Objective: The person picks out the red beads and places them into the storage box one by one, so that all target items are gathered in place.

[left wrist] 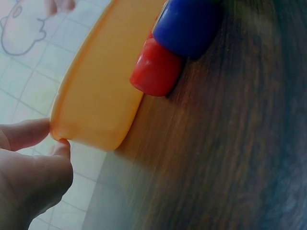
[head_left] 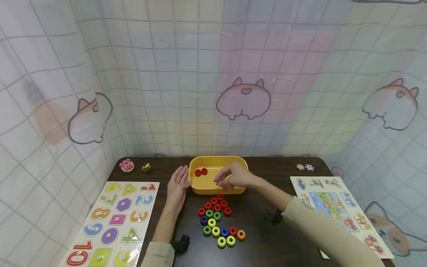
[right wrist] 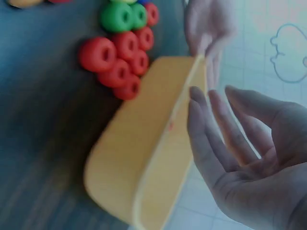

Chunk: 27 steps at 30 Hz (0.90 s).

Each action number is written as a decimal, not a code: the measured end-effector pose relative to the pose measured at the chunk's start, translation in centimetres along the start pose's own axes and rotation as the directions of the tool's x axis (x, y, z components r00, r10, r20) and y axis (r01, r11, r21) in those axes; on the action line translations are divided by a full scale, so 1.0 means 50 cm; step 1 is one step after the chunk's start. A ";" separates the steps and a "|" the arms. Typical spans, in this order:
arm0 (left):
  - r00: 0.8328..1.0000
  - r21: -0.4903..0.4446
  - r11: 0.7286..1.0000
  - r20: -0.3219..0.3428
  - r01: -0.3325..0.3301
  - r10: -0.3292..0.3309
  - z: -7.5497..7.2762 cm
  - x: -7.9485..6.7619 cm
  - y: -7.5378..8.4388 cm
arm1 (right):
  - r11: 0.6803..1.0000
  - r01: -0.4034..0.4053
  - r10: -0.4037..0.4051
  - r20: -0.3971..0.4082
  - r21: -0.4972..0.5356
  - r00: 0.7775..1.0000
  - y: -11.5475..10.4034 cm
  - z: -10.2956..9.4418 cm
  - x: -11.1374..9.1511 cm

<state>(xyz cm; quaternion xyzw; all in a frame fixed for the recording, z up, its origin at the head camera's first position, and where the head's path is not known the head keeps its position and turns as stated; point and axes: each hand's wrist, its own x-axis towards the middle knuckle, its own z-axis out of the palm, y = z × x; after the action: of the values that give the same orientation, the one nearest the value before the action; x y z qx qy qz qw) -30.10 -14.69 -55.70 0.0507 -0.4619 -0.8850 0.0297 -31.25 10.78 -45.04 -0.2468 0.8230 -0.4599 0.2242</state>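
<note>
Behind your bench: gridded fabric backdrop (head_left: 186,74) with printed animal figures. Dark wooden table (head_left: 260,241) before you. Number board (head_left: 115,209) at your left, picture board (head_left: 328,204) at your right, partly covered by your right sleeve (head_left: 333,233).

Yellow bin (head_left: 218,191) sits between them, near the far edge. Your left hand (head_left: 176,189) is beside its left end: fingers extended along the outside, thumb touching the rim. Your right hand (head_left: 236,175) is above the bin's right half, fingers bent and thumb apart from them, nothing held between.

Pink toy (head_left: 126,165) at far left; two chips (head_left: 300,167) at far right.

Loose beads (head_left: 227,214) lie on the table in front of the bin: red nearest it, then green, purple, yellow, blue and orange. Inside, toward your left, you have two red beads (head_left: 204,172), side by side.
</note>
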 end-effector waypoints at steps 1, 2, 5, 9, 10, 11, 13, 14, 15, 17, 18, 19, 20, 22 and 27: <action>1.000 0.000 1.000 0.002 -0.002 0.002 -0.001 0.000 0.001 | 1.000 -0.004 0.004 0.022 -0.007 1.000 0.007 0.005 -0.012; 1.000 -0.002 1.000 0.004 -0.005 0.005 -0.003 0.001 0.001 | 1.000 -0.009 0.010 0.042 -0.020 0.999 0.012 0.009 -0.023; 1.000 -0.005 1.000 0.009 -0.010 0.010 -0.005 0.002 0.002 | 0.998 -0.010 0.017 0.098 -0.070 0.995 0.038 0.026 -0.050; 1.000 -0.011 1.000 0.018 0.002 -0.002 -0.006 -0.001 0.005 | 0.990 0.038 -0.015 0.168 -0.134 0.986 0.078 0.050 -0.068; 1.000 -0.015 1.000 0.023 0.007 -0.006 -0.007 -0.003 0.006 | 0.989 0.049 -0.023 0.176 -0.141 0.984 0.086 0.055 -0.071; 1.000 -0.018 1.000 0.029 0.009 -0.009 -0.007 -0.005 0.007 | 0.986 0.063 -0.035 0.180 -0.153 0.983 0.097 0.060 -0.072; 0.999 -0.025 1.000 0.040 0.018 -0.017 -0.008 -0.008 0.011 | 0.985 0.075 -0.046 0.184 -0.156 0.982 0.110 0.068 -0.075; 0.999 -0.025 0.999 0.044 0.019 -0.018 -0.008 -0.009 0.012 | 0.986 0.076 -0.048 0.183 -0.150 0.982 0.116 0.072 -0.076; 0.999 -0.023 1.000 0.046 0.021 -0.020 -0.008 -0.011 0.013 | 0.987 0.074 -0.048 0.184 -0.141 0.982 0.121 0.075 -0.077; 0.999 -0.017 1.000 0.048 0.022 -0.022 -0.007 -0.012 0.015 | 0.990 0.066 -0.042 0.184 -0.124 0.982 0.128 0.080 -0.079; 0.999 -0.013 1.000 0.048 0.023 -0.022 -0.006 -0.012 0.015 | 0.992 0.057 -0.036 0.185 -0.111 0.982 0.131 0.081 -0.079; 0.999 -0.014 1.000 0.048 0.023 -0.023 -0.005 -0.012 0.015 | 0.994 0.049 -0.030 0.186 -0.097 0.982 0.132 0.082 -0.080; 0.999 -0.014 1.000 0.050 0.023 -0.022 -0.004 -0.012 0.015 | 0.996 0.041 -0.025 0.186 -0.085 0.982 0.134 0.082 -0.080; 0.999 -0.016 1.000 0.048 0.022 -0.021 -0.002 -0.012 0.015 | 0.998 0.020 -0.008 0.185 -0.062 0.983 0.134 0.082 -0.079; 0.999 -0.028 0.999 0.047 0.021 -0.020 0.002 -0.008 0.012 | 1.000 -0.018 0.020 0.180 -0.014 0.983 0.113 0.069 -0.076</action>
<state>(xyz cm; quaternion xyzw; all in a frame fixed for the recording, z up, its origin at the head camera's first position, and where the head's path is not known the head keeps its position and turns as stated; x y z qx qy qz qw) -29.72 -14.91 -55.12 0.0342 -0.4494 -0.8926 0.0105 -27.35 13.44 -51.03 -0.2809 0.8045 -0.4282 0.3007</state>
